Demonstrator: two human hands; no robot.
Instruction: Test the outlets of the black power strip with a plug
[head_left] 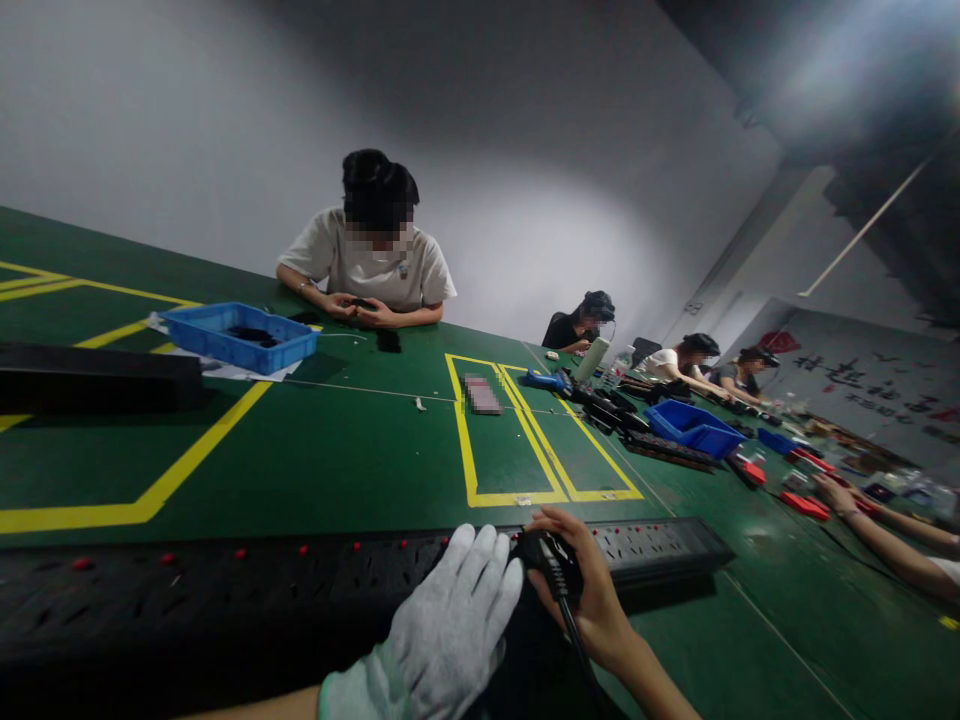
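A long black power strip (330, 585) with red switches runs across the near part of the green table. My left hand (454, 620), in a grey-white glove with a green cuff, lies with its fingers stretched out on the strip. Just to its right, my right hand (592, 590), ungloved, has its thumb and fingers closed around a black power plug (546, 560). The plug sits against the strip's outlets; how deep its pins are is hidden. Its black cord (581, 645) trails down toward me.
A blue tray (292, 350) with a dark item stands at left, near a long black object (97, 380). A phone (481, 394) lies inside yellow tape. Blue bins (694, 428), red parts (804, 505) and other workers, including a person opposite (375, 265), line the table.
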